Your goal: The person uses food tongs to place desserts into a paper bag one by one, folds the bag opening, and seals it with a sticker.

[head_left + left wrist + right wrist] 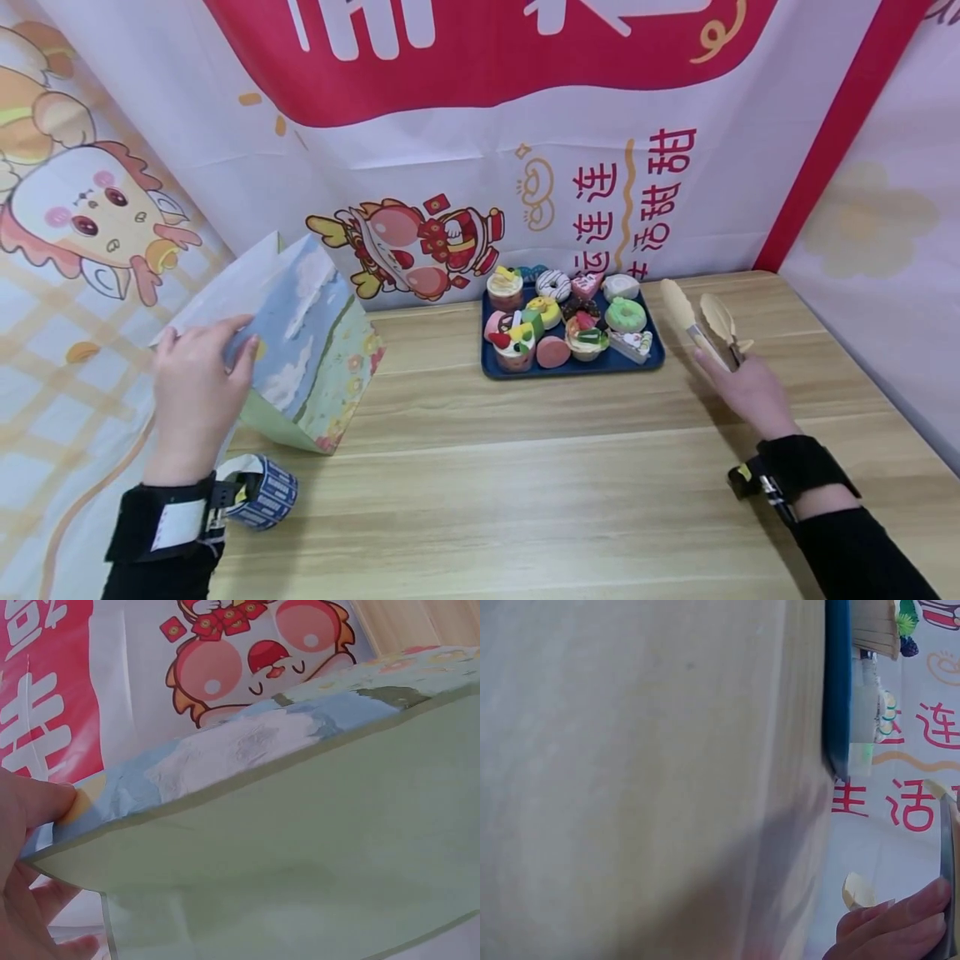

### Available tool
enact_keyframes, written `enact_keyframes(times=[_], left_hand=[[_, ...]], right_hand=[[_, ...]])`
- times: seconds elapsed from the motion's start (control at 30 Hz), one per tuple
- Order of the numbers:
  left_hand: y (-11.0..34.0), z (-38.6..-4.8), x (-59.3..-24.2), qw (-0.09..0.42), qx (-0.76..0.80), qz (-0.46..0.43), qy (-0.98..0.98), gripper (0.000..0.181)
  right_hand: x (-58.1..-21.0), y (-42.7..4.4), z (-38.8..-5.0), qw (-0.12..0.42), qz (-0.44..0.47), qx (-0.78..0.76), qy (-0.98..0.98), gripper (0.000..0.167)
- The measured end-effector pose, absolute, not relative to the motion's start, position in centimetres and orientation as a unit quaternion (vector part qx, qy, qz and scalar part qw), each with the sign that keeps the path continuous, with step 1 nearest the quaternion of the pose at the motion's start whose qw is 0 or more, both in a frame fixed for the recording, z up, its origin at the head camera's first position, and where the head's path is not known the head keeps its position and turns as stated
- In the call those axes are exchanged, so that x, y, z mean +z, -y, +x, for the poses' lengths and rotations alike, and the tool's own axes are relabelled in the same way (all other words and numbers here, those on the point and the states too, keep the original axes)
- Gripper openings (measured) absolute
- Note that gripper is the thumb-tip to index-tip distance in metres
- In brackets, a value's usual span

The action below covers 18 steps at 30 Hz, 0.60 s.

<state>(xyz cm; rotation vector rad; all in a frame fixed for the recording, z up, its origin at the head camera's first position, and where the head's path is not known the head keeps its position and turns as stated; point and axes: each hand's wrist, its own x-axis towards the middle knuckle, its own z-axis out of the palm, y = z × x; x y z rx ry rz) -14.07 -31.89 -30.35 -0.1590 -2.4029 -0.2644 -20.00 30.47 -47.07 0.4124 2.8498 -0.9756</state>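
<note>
My left hand [197, 387] pinches the upper edge of a paper bag [303, 325] painted with blue sky, clouds and flowers. The left wrist view shows the thumb on the painted face and other fingers behind the edge, beside the bag's plain green side [285, 847]. At the table's right, my right hand [753, 396] grips a pair of tongs [693, 321] with cream-coloured ends, which stand apart and hold nothing. Only part of the tongs [949, 862] and a few fingers show in the right wrist view.
A dark blue tray [498, 372] of toy cakes and doughnuts [553, 285] stands at the back, between the hands. A blue patterned roll [273, 497] lies by the left wrist. Behind the wooden table [480, 483] hangs a printed cloth [645, 125].
</note>
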Motion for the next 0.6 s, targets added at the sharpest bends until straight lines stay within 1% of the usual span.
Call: enact_keyframes(times=[0.03, 0.1, 0.2, 0.3, 0.43, 0.6], left_hand=[[31.7, -14.0, -30.4, 0.352, -0.102, -0.063, 0.928, 0.027], [31.3, -14.0, -30.4, 0.352, -0.105, -0.065, 0.928, 0.028], [30.8, -13.9, -30.5, 0.357, -0.109, -0.07, 0.925, 0.027], [30.3, -13.9, -30.6, 0.366, -0.116, -0.084, 0.919, 0.027], [29.7, -13.9, -30.7, 0.377, -0.124, -0.105, 0.912, 0.026], [29.0, -13.9, -30.6, 0.377, -0.13, -0.117, 0.909, 0.025]], right_hand=[[-47.0, -30.4, -20.0, 0.05, 0.132, -0.32, -0.937, 0.102], [-46.8, -30.3, -19.9, 0.049, 0.123, -0.319, -0.939, 0.098], [-46.3, -29.9, -19.7, 0.04, 0.107, -0.315, -0.942, 0.084], [-45.8, -29.5, -19.5, 0.029, 0.085, -0.315, -0.945, 0.076], [-45.2, -29.1, -19.4, 0.026, 0.065, -0.319, -0.945, 0.073], [-44.5, -28.6, -19.3, 0.02, 0.06, -0.324, -0.944, 0.075]])
